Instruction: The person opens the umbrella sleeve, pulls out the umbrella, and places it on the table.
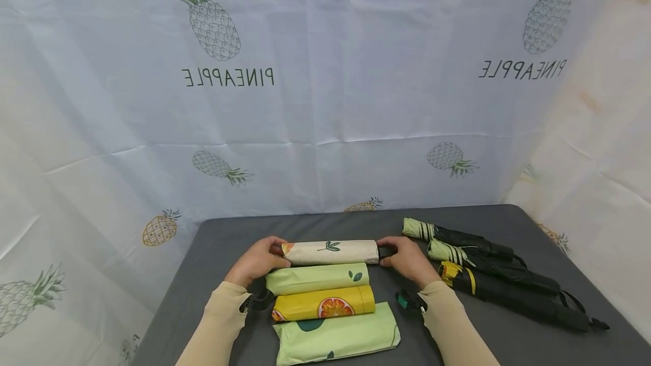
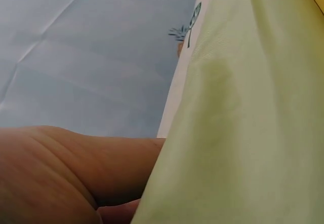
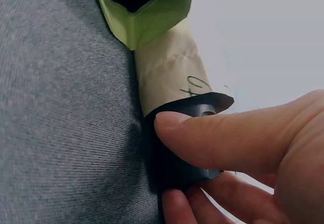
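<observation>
A folded umbrella in a cream sleeve with a leaf print (image 1: 351, 252) lies crosswise, farthest back in a row of folded umbrellas. My left hand (image 1: 258, 261) holds its left end between thumb and fingers. At the other end my right hand (image 1: 407, 258) grips the black handle (image 3: 172, 165), thumb on top and fingers beneath in the right wrist view. Just in front lies a light green umbrella (image 1: 315, 279), which covers much of the left wrist view and hides part of the left fingers.
Nearer on the grey table (image 1: 203, 298) lie a yellow umbrella with an orange-slice print (image 1: 300, 305) and a wider green one (image 1: 351, 336). To the right, slanting, are two black-and-green umbrellas (image 1: 465, 238) and a black-and-yellow one (image 1: 519, 299). A pineapple-print curtain (image 1: 356, 100) stands behind.
</observation>
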`<control>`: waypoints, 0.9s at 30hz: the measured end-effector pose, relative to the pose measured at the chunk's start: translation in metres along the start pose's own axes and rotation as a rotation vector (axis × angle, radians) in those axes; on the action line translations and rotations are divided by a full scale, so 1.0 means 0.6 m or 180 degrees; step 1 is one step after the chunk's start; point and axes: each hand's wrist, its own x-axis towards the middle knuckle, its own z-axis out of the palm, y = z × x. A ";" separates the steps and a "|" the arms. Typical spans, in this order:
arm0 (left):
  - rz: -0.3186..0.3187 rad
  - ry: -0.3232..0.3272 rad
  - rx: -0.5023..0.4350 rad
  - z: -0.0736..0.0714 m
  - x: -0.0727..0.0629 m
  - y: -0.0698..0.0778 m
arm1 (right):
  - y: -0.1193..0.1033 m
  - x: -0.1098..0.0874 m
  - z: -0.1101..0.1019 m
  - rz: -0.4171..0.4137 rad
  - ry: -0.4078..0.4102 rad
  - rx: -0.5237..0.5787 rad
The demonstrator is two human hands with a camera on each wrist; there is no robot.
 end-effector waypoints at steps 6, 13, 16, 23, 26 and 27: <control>0.0069 -0.0119 0.0190 0.006 -0.003 0.008 | 0.000 -0.004 -0.005 0.0053 -0.0081 -0.0004; 0.0172 -0.0182 0.0408 0.008 -0.007 0.011 | -0.002 -0.009 -0.018 0.0029 -0.0175 0.0105; 0.0167 -0.0187 0.0344 0.003 -0.009 0.014 | -0.007 -0.012 -0.025 0.0032 -0.0159 0.0177; 0.0178 -0.0227 -0.0191 -0.023 -0.028 0.034 | -0.020 -0.012 -0.043 -0.0046 -0.0122 0.0672; 0.0328 -0.0383 -0.0513 -0.037 -0.033 0.040 | -0.022 -0.012 -0.048 -0.0115 -0.0084 0.0820; 0.0387 -0.0448 -0.0626 -0.041 -0.034 0.041 | -0.022 -0.013 -0.051 -0.0145 -0.0085 0.0878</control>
